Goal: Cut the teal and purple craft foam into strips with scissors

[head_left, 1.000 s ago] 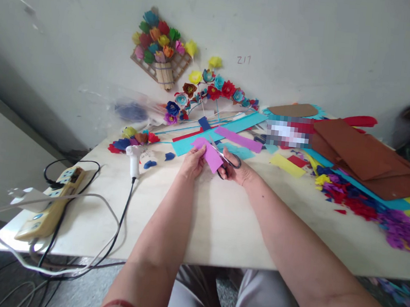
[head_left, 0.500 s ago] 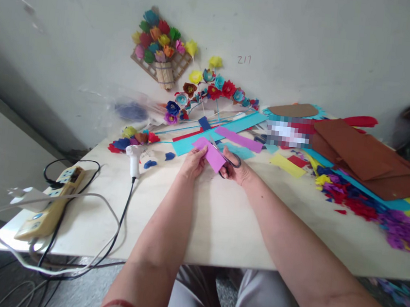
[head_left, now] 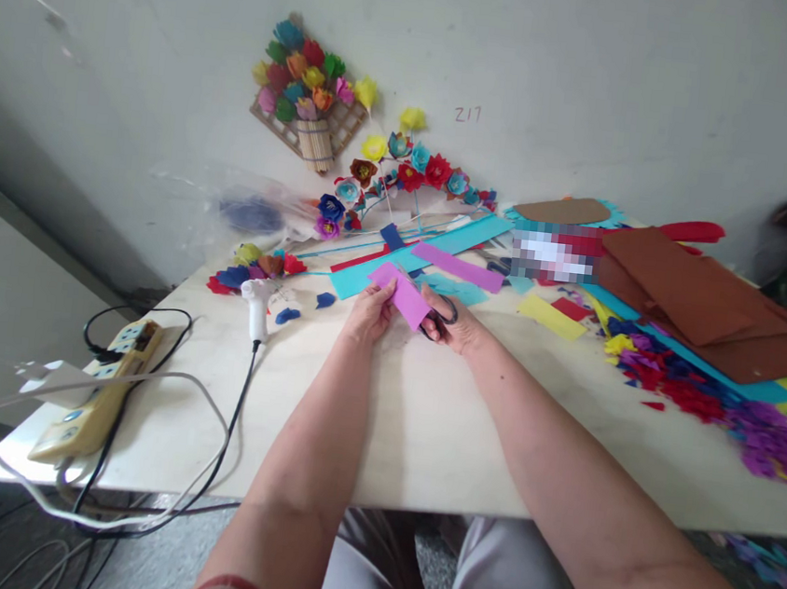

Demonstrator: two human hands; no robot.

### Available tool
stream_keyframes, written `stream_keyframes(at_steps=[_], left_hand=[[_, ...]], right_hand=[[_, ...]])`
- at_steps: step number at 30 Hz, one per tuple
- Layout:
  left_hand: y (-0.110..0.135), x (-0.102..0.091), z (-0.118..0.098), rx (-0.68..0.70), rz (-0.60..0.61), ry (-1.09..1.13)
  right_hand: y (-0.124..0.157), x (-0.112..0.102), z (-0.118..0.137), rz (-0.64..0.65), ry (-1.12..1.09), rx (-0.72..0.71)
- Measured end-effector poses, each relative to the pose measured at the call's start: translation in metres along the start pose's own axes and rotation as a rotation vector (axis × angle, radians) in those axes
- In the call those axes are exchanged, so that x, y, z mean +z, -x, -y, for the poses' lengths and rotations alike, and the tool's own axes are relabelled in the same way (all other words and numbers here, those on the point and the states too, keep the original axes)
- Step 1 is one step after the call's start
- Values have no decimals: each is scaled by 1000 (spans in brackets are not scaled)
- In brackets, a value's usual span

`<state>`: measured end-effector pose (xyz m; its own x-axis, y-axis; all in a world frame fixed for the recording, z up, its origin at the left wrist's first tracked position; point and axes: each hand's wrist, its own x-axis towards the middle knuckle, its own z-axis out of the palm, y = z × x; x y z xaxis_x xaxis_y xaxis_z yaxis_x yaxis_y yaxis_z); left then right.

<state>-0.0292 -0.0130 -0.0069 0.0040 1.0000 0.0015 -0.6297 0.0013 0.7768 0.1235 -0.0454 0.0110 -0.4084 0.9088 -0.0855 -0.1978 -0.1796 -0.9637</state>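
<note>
My left hand (head_left: 373, 313) pinches the left end of a purple piece of craft paper or foam sheet (head_left: 407, 302) above the table. My right hand (head_left: 452, 325) is closed around the dark handles of a pair of scissors (head_left: 449, 312). Their blades lie along the far edge of the purple piece, partly hidden behind it and my fingers. Just beyond my hands, a purple strip (head_left: 458, 268) rests across a long turquoise strip (head_left: 368, 273). A small yellow piece (head_left: 551, 317) and a red piece (head_left: 572, 309) lie right of my right hand.
A white glue gun (head_left: 258, 310) and a power strip (head_left: 99, 395) with looping cables are on the left. Finished paper flowers (head_left: 410, 176) stand along the wall. Brown sheets (head_left: 709, 300) and a pile of cut petals (head_left: 680, 381) cover the right side.
The scissors have closed; their handles are nearer together and the blades, spread over the purple piece before, now show less. My left hand has stayed nearly in place.
</note>
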Motion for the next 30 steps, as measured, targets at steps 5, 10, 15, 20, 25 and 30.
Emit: stream_keyframes(at_steps=[5, 10, 15, 20, 25, 30], left_hand=[[-2, -3, 1, 6, 1, -12], [-2, -2, 1, 4, 23, -9], [0, 0, -2, 14, -27, 30], [0, 1, -4, 77, -118, 63], [-1, 0, -4, 129, -176, 50], [-1, -2, -3, 125, -142, 48]], right_hand=[[1, 1, 1, -6, 17, -29], [2, 1, 2, -7, 31, -24], [1, -3, 0, 17, 51, -29], [0, -5, -1, 64, 59, 3], [2, -4, 0, 106, 64, 14], [3, -6, -1, 125, 52, 42]])
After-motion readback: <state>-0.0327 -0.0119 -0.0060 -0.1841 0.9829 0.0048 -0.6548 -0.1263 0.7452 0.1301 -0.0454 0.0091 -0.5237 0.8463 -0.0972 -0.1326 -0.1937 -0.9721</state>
